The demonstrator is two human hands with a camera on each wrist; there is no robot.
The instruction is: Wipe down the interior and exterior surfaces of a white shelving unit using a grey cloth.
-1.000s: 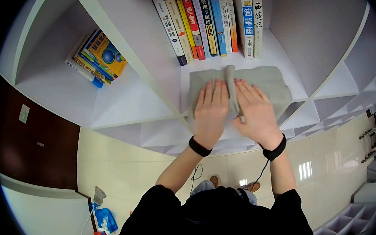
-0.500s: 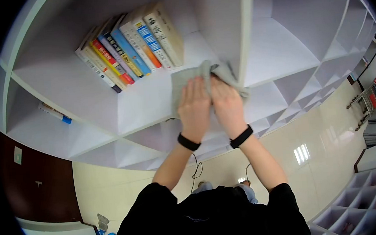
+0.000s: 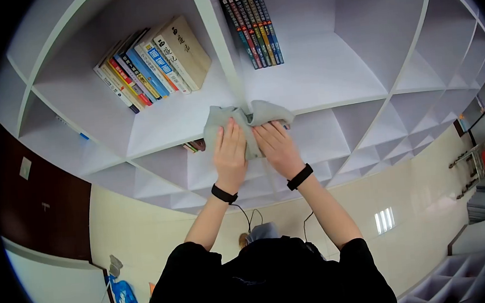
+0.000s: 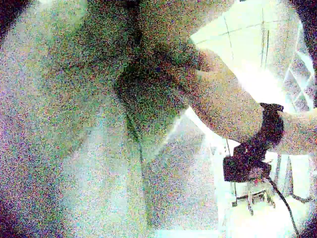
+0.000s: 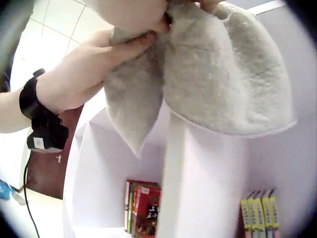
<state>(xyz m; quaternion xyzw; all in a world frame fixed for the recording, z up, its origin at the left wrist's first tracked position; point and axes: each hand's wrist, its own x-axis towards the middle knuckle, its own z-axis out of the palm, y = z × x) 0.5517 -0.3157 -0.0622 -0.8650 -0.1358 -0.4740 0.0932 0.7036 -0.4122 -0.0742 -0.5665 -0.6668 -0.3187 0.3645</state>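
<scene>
A grey cloth lies bunched over the front edge of the white upright divider, where it meets the shelf. My left hand holds the cloth's left part, fingers pointing up along it. Close beside it, my right hand grips the right part. Seen from the right wrist, the cloth hangs in two folded flaps below the hands, and the left thumb lies against it. Much of the right hand's underside is hidden there. The left wrist view is grainy and overexposed.
Mixed books lean in the left compartment; a matching set of dark volumes stands in the right one. Lower compartments run beneath the shelf, with red-covered books in one. A thin cable hangs from the right wrist.
The hands and cloth have moved rightward along the bookcase, from the mixed books' compartment to the divider on its right. The cloth, spread flat at first, is now bunched.
</scene>
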